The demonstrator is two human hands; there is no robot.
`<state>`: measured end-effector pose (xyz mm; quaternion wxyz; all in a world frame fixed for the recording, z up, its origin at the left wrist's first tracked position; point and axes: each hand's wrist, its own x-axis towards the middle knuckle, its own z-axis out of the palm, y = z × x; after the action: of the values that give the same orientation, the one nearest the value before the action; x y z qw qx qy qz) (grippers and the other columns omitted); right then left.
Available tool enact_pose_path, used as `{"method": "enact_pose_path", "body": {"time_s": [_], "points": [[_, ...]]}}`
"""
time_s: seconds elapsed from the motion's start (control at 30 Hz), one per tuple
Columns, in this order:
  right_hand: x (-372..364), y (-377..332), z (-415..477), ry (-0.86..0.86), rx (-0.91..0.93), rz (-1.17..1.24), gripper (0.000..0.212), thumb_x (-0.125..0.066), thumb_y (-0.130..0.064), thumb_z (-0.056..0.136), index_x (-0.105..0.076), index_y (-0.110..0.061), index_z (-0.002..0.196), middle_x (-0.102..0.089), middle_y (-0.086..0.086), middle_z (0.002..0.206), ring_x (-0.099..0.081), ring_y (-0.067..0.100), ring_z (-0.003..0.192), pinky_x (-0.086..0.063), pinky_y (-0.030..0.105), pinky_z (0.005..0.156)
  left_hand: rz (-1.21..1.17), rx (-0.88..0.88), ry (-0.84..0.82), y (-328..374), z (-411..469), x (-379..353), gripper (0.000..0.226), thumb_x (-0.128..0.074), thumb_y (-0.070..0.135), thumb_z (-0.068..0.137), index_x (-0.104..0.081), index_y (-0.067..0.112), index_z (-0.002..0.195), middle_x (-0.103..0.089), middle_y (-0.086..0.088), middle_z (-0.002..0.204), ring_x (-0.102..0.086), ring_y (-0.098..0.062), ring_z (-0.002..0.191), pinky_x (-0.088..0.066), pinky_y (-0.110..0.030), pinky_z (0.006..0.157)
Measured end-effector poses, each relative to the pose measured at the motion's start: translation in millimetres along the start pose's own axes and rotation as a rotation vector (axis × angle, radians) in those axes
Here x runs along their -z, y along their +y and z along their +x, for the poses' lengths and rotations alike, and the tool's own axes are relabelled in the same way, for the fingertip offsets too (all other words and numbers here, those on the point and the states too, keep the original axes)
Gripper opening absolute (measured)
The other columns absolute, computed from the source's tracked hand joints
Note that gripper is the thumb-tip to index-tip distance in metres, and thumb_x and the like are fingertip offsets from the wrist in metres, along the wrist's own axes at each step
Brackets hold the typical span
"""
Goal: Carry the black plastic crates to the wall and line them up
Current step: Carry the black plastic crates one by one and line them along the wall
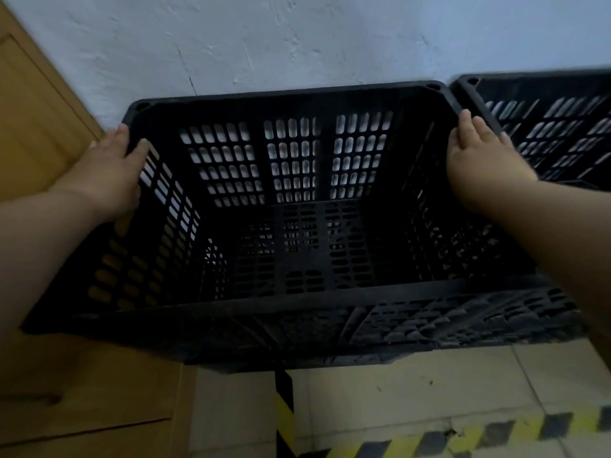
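A large black slotted plastic crate (297, 200) fills the middle of the view, its far rim close against the white wall (297, 41). My left hand (109, 170) grips its left rim, thumb inside the wall. On the right rim, my right hand (482, 160) holds the edge with fingers pointing toward the wall. A second black crate (549, 127) stands to the right, against the same wall, its rim touching or nearly touching the first one's corner.
A wooden door or cabinet (43, 133) borders the crate on the left. Pale floor tiles (413, 385) lie below, crossed by yellow-and-black hazard tape (463, 438) near the bottom edge.
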<state>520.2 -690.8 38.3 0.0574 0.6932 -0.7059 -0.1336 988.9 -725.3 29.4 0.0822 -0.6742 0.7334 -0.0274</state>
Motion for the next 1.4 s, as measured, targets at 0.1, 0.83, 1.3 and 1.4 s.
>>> {"method": "enact_pose_path", "body": {"time_s": [0.1, 0.83, 1.3, 1.4], "points": [[1.9, -0.2, -1.1, -0.025, -0.008, -0.008, 0.068, -0.036, 0.008, 0.088, 0.001, 0.005, 0.145, 0.018, 0.020, 0.155, 0.008, 0.034, 0.146, -0.006, 0.048, 0.118, 0.041, -0.018, 0.002, -1.3, 3.0, -0.9, 0.083, -0.061, 0.009, 0.083, -0.008, 0.005, 0.147, 0.005, -0.026, 0.155, 0.006, -0.036, 0.144, -0.002, -0.046, 0.116], [-2.1, -8.2, 5.7, 0.043, -0.019, -0.111, 0.061, -0.032, 0.001, 0.092, -0.001, 0.006, 0.144, 0.013, 0.024, 0.156, 0.006, 0.035, 0.146, -0.003, 0.055, 0.115, 0.032, 0.022, 0.022, -7.9, 5.8, -4.7, 0.086, -0.063, 0.008, 0.080, -0.008, 0.005, 0.147, 0.001, -0.022, 0.156, 0.002, -0.034, 0.144, -0.003, -0.049, 0.116], [2.3, -11.9, 4.5, 0.001, -0.046, -0.082, 0.065, -0.029, -0.007, 0.093, 0.010, 0.001, 0.145, 0.025, 0.020, 0.154, 0.014, 0.032, 0.145, -0.002, 0.053, 0.116, 0.130, 0.070, -0.089, -2.2, 1.8, 4.7, 0.096, -0.060, 0.020, 0.082, 0.010, 0.015, 0.147, 0.016, -0.013, 0.157, 0.012, -0.024, 0.145, 0.002, -0.048, 0.116], [3.1, -13.2, 7.0, -0.008, -0.047, -0.089, 0.068, -0.032, -0.008, 0.093, 0.014, 0.002, 0.143, 0.027, 0.022, 0.152, 0.016, 0.033, 0.144, -0.002, 0.054, 0.116, 0.102, 0.083, -0.094, -2.4, 2.1, 4.6, 0.097, -0.062, 0.020, 0.081, 0.009, 0.016, 0.147, 0.017, -0.011, 0.157, 0.012, -0.022, 0.145, 0.002, -0.049, 0.116]]}}
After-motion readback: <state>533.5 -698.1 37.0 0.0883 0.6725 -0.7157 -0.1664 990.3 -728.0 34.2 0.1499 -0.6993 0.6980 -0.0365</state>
